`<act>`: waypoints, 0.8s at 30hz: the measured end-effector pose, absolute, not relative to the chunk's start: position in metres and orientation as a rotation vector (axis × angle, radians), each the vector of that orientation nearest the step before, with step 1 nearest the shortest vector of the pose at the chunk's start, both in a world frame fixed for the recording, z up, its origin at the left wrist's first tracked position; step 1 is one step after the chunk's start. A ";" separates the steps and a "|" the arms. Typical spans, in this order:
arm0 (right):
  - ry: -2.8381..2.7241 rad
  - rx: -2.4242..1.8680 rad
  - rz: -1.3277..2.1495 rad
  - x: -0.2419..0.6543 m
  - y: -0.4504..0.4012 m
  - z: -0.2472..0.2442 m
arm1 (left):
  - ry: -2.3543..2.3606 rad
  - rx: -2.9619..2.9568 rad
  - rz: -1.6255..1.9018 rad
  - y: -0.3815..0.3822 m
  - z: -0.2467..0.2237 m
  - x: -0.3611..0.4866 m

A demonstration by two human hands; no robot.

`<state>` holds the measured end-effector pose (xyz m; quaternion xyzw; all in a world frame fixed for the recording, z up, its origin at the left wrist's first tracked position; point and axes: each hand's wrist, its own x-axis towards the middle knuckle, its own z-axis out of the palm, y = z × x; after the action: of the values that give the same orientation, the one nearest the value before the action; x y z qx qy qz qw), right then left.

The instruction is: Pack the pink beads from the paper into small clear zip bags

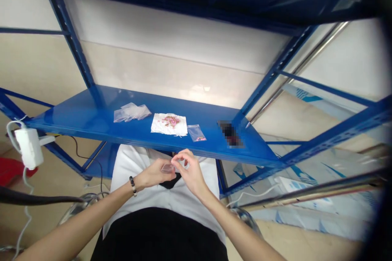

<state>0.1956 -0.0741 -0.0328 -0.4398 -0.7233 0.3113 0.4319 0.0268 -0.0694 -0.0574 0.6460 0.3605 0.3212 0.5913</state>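
Observation:
In front of the shelf edge, above my lap, my left hand [159, 172] pinches a small clear plastic bag [167, 168]. Thumb and forefinger of my right hand [190, 171] close on the bag's other side, close to the left fingertips. Whether anything lies inside this bag I cannot tell. On the blue shelf ahead, a white cloth or paper [156, 126] carries a small heap of pink and brownish beads [170, 121]. Just right of it lies a clear zip bag [195, 131] with a few coloured beads at its bottom. Several flat clear bags [132, 112] are piled to the left.
A blurred-out dark object, perhaps a phone [231, 134], rests on the right part of the blue shelf [101, 128]. Blue uprights stand at both ends, with another shelf overhead. A white power strip [32, 147] hangs at the left.

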 end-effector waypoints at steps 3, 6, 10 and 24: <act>-1.874 -1.075 0.795 0.190 -0.070 -0.035 | 0.796 1.487 0.686 -0.070 -0.055 0.024; -1.897 -1.023 0.811 0.182 -0.065 -0.035 | 0.800 1.421 0.686 -0.066 -0.047 0.020; -1.899 -0.989 0.824 0.182 -0.067 -0.033 | 0.782 1.314 0.678 -0.066 -0.040 0.019; -1.953 -0.909 0.917 0.199 -0.052 -0.020 | 0.597 1.013 0.711 -0.068 -0.030 0.022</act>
<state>0.1993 -0.0524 -0.0196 -0.3576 -0.7683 0.3606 0.3897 0.0223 -0.0678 -0.0304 0.4676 0.2756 0.3283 0.7730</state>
